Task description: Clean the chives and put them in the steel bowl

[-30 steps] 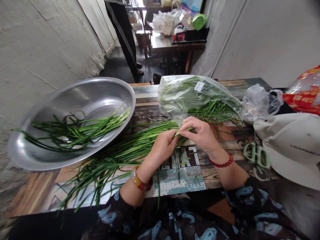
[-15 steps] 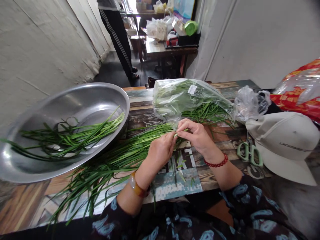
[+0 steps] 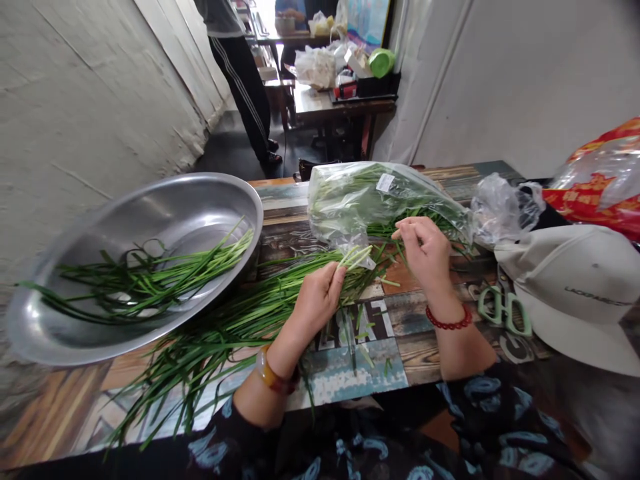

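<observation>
My left hand [image 3: 316, 297] is closed around a few garlic chives [image 3: 357, 255], whose pale ends stick out past the thumb. Below it, a long heap of garlic chives [image 3: 235, 317] spreads across the table. My right hand [image 3: 426, 255] is raised to the right, fingers pinched together; whatever is between the fingertips is too small to make out. Just behind that hand lies a clear plastic bag [image 3: 350, 200] filled with more chives. A steel basin [image 3: 210, 190] at the left holds a loose bunch of chives [image 3: 165, 277].
Green-handled scissors [image 3: 505, 310] and a pale cap [image 3: 575, 280] lie at the right. A crumpled plastic bag [image 3: 503, 207] and red packaging [image 3: 595, 200] sit behind them. Chive scraps [image 3: 367, 357] dot the patterned table. Beyond, a person [image 3: 245, 87] stands near another table [image 3: 325, 100].
My right hand has moved away from my left, up and to the right. The pale chive ends in my left hand now show. The view has shifted slightly.
</observation>
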`<state>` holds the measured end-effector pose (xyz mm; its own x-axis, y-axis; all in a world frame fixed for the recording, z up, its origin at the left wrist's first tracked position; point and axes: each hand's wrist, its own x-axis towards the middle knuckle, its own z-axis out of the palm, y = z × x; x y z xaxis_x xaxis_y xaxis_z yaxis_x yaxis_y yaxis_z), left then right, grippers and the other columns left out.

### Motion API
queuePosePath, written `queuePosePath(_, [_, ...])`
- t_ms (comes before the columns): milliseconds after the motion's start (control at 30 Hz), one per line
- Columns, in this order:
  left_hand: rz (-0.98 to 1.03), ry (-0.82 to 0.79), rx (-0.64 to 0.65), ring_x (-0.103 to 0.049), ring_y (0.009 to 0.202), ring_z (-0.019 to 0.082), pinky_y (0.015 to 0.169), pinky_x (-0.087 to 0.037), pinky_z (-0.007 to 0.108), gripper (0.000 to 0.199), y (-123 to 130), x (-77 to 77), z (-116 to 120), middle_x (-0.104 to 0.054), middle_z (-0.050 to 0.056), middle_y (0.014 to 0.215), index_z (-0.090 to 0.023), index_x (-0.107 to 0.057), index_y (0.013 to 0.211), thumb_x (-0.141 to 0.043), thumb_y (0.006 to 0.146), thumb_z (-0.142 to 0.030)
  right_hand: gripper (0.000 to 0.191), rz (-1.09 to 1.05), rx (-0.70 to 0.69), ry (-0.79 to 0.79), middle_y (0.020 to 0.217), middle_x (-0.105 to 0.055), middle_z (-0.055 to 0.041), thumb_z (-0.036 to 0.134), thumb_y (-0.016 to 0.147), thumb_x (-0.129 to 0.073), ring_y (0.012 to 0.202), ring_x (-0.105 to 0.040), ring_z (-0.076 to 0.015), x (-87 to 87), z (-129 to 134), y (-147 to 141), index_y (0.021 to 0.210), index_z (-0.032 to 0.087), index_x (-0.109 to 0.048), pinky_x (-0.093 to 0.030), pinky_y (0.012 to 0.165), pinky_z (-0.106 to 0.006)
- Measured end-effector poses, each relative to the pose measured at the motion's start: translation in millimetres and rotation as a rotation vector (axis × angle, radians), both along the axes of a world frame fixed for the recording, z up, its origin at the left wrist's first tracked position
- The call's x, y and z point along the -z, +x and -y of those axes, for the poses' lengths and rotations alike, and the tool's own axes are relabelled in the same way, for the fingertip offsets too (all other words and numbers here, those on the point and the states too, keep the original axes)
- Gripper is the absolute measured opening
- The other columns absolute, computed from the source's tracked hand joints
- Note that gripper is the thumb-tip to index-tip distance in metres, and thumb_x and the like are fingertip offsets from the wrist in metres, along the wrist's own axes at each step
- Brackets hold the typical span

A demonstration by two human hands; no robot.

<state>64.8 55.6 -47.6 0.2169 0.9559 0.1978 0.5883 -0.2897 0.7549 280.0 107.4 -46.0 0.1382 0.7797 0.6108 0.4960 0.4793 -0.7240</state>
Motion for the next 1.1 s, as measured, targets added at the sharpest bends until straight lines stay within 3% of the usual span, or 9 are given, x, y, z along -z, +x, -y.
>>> queuePosePath(100, [0.096, -0.055, -0.011, -0.036, 0.059, 0.011, 0.059, -0.026, 0.025, 0.037, 0.4, -2.8, 0.3, -0.036, -0.004, 0.061, -0.019, -0.04, 0.065, -0.039, 0.098, -0.037, 0.015, 0.053, 0.002, 0.025, 0.11, -0.065, -0.0093, 0.031, 0.088, -0.061, 0.099, -0.062, -0.0223, -0.4, 2.4, -5.7, 0.096, 0.022, -0.07, -0.049, 0.09, -0.039])
queuePosePath(167, [0.125, -0.069, -0.014, -0.036, 0.059, 0.011, 0.059, -0.026, 0.024, 0.038, 0.5, -3.9, 0.8, -0.037, -0.004, 0.06, -0.019, -0.04, 0.064, -0.04, 0.097, -0.037, 0.018, 0.017, -0.118, 0.009, 0.112, -0.065, -0.0085, 0.03, 0.09, -0.06, 0.1, -0.063, -0.021, 0.5, 4.9, -12.6, 0.104, 0.024, -0.069, -0.05, 0.085, -0.037])
queuePosePath(267, [0.147, -0.073, 0.006, -0.044, 0.063, 0.012, 0.063, -0.031, 0.024, 0.029, 0.3, -4.6, 1.3, -0.047, -0.002, 0.066, -0.018, -0.051, 0.074, -0.042, 0.096, -0.034, 0.012, 0.05, -0.31, -0.035, 0.102, -0.068, -0.0061, 0.03, 0.089, -0.063, 0.1, -0.064, -0.0204, 3.5, 8.7, -23.2, 0.097, 0.025, -0.071, -0.05, 0.088, -0.036])
queuePosePath(367, [0.17, -0.067, 0.028, -0.049, 0.069, 0.014, 0.068, -0.035, 0.024, 0.023, 0.1, -4.8, 1.2, -0.055, -0.001, 0.074, -0.018, -0.059, 0.089, -0.044, 0.096, -0.033, 0.007, 0.084, -0.378, -0.061, 0.092, -0.069, -0.0046, 0.03, 0.086, -0.067, 0.092, -0.065, -0.0199, 6.9, 10.7, -30.0, 0.086, 0.024, -0.071, -0.051, 0.086, -0.036])
queuePosePath(600, [0.229, -0.139, 0.049, -0.038, 0.059, 0.012, 0.06, -0.03, 0.024, 0.037, 2.2, -3.0, 2.1, -0.042, -0.004, 0.059, -0.019, -0.045, 0.068, -0.042, 0.096, -0.041, 0.013, 0.046, -0.481, -0.082, 0.091, -0.067, -0.0054, 0.028, 0.09, -0.062, 0.089, -0.064, -0.0189, 8.4, 17.7, -42.4, 0.082, 0.024, -0.071, -0.05, 0.082, -0.035])
queuePosePath(700, [0.222, -0.136, 0.051, -0.036, 0.059, 0.011, 0.058, -0.028, 0.024, 0.037, 2.5, 0.1, 1.8, -0.039, -0.005, 0.06, -0.019, -0.042, 0.066, -0.043, 0.096, -0.042, 0.015, -0.104, -0.466, -0.141, 0.093, -0.067, -0.0052, 0.031, 0.091, -0.06, 0.09, -0.063, -0.0184, 9.6, 17.3, -44.3, 0.081, 0.023, -0.069, -0.049, 0.083, -0.033])
queuePosePath(867, [0.303, -0.171, -0.03, -0.032, 0.055, 0.01, 0.054, -0.025, 0.023, 0.041, -0.6, 5.8, -1.4, -0.036, -0.005, 0.058, -0.02, -0.037, 0.066, -0.045, 0.095, -0.047, 0.025, -0.49, -0.271, -0.221, 0.079, -0.061, -0.0009, 0.04, 0.092, -0.058, 0.076, -0.056, -0.0147, 11.1, 9.2, -32.9, 0.076, 0.021, -0.061, -0.046, 0.074, -0.027])
queuePosePath(1000, [0.406, -0.26, -0.043, -0.033, 0.052, 0.009, 0.051, -0.025, 0.022, 0.042, -4.4, 5.1, -2.9, -0.04, -0.005, 0.057, -0.019, -0.043, 0.069, -0.044, 0.095, -0.052, 0.036, -0.406, -0.287, -0.221, 0.075, -0.06, -0.0014, 0.045, 0.094, -0.052, 0.073, -0.055, -0.0146, 11.1, 10.0, -30.4, 0.069, 0.02, -0.059, -0.044, 0.069, -0.027])
queuePosePath(1100, [0.405, -0.251, -0.025, -0.035, 0.052, 0.009, 0.051, -0.027, 0.021, 0.043, -4.7, 2.9, -2.1, -0.043, -0.004, 0.058, -0.018, -0.046, 0.068, -0.044, 0.096, -0.05, 0.023, -0.278, -0.345, -0.296, 0.078, -0.065, -0.0009, 0.043, 0.088, -0.062, 0.069, -0.056, -0.0135, 11.0, 14.7, -35.5, 0.086, 0.02, -0.068, -0.045, 0.066, -0.026])
